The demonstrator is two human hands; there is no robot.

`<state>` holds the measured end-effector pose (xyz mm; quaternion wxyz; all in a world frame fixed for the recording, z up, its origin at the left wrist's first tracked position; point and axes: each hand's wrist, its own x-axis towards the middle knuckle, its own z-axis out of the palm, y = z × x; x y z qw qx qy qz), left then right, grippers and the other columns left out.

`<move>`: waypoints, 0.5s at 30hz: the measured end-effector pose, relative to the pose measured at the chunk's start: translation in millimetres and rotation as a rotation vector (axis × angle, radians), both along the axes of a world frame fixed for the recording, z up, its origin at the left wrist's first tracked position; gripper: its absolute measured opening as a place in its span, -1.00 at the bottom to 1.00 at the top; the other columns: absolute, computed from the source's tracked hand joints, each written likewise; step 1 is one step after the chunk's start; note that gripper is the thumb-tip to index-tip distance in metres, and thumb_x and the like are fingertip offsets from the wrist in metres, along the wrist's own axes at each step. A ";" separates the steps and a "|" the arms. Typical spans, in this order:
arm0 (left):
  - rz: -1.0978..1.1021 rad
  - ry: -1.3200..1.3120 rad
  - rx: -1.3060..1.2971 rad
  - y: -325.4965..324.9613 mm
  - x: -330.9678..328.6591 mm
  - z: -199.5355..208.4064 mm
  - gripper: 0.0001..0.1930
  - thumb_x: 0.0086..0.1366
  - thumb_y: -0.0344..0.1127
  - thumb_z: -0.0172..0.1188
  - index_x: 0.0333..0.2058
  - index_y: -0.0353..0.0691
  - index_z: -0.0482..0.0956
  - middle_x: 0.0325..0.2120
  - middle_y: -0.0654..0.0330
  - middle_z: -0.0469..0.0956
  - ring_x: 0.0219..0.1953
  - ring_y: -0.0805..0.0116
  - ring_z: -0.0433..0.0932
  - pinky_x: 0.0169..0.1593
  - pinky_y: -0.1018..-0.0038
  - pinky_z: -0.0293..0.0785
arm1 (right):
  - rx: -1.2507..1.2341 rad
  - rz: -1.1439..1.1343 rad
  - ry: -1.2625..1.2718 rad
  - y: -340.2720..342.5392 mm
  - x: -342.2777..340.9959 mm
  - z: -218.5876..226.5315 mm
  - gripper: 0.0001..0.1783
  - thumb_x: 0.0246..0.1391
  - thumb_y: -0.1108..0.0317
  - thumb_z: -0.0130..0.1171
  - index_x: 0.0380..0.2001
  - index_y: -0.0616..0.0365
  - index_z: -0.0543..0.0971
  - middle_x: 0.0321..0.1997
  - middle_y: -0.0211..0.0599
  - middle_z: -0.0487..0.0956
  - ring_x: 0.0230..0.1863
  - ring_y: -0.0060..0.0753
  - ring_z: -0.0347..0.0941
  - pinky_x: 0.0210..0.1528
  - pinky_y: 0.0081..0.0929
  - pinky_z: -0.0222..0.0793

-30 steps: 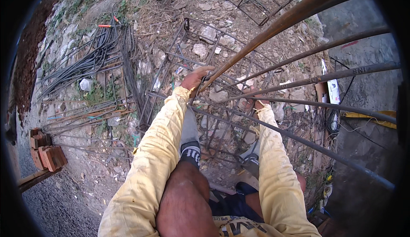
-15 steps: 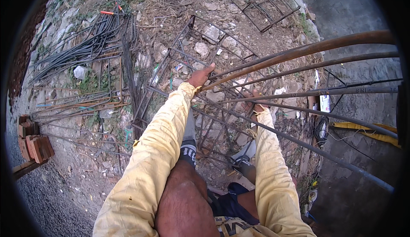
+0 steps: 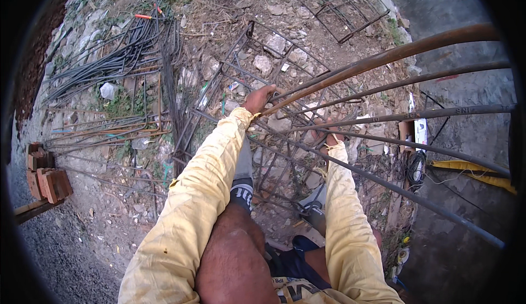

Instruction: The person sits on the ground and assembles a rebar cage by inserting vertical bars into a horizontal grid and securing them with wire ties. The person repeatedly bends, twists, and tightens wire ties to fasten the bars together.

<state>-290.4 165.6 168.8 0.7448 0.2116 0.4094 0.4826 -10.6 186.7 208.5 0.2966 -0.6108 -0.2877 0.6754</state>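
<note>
Several long rusty steel rebars (image 3: 383, 66) fan out to the right from between my hands, over a tied rebar cage (image 3: 230, 63) on the rubble. My left hand (image 3: 259, 99) is closed at the bars' near ends, its fingers curled round the rebar there. My right hand (image 3: 327, 132) is a little lower and to the right, among the lower bars. It looks closed round rebar, but bars cross in front of it and hide some fingers. Yellow sleeves cover both forearms.
Another rebar cage (image 3: 339, 5) lies farther off. At left are a pile of dark bent bars (image 3: 120, 55), a tool with orange handles (image 3: 143, 16) and stacked red bricks (image 3: 49, 183). A coil of wire (image 3: 415, 167) and a yellow strap (image 3: 471, 175) lie at right.
My left thumb, raised before, now lies lower and closer to the bars. The view has shifted slightly; the bars and my right hand have barely moved.
</note>
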 end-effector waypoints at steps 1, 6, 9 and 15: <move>-0.022 0.000 0.020 0.3 -1.1 2.4 -0.59 0.40 -0.04 -0.21 -0.06 -0.22 0.45 -0.22 0.26 0.52 -0.29 0.49 0.44 -0.22 0.51 0.59 | -0.008 0.003 -0.002 0.5 0.2 0.6 -0.57 0.07 0.15 0.22 -0.08 0.19 0.44 -0.19 -0.19 0.60 -0.19 -0.31 0.56 -0.28 -0.30 0.56; -0.063 0.029 -0.037 0.6 -5.3 6.2 -0.59 0.42 -0.03 -0.27 -0.08 -0.14 0.46 -0.23 0.33 0.51 -0.33 0.56 0.41 -0.26 0.50 0.57 | -0.088 0.061 -0.030 9.7 -1.5 12.7 -0.59 0.08 0.18 0.21 -0.09 0.19 0.44 -0.20 -0.19 0.61 -0.18 -0.31 0.56 -0.28 -0.31 0.56; -0.140 0.084 0.032 7.6 -4.5 0.1 -0.57 0.42 0.06 -0.28 -0.09 -0.06 0.48 -0.24 0.35 0.51 -0.35 0.59 0.40 -0.28 0.54 0.54 | -0.094 0.153 -0.043 28.0 3.1 7.5 -0.61 0.07 0.20 0.23 -0.12 0.22 0.46 -0.21 -0.19 0.61 -0.20 -0.32 0.57 -0.30 -0.33 0.57; -0.374 0.811 0.474 17.1 -23.2 14.1 -0.52 0.43 0.03 -0.28 -0.01 -0.14 0.50 -0.09 0.05 0.54 -0.05 0.12 0.50 0.06 0.40 0.34 | -0.099 0.224 -0.042 32.8 -21.4 12.3 -0.63 0.05 0.18 0.25 -0.25 0.29 0.49 -0.32 -0.22 0.58 -0.44 -0.38 0.54 -0.49 -0.37 0.55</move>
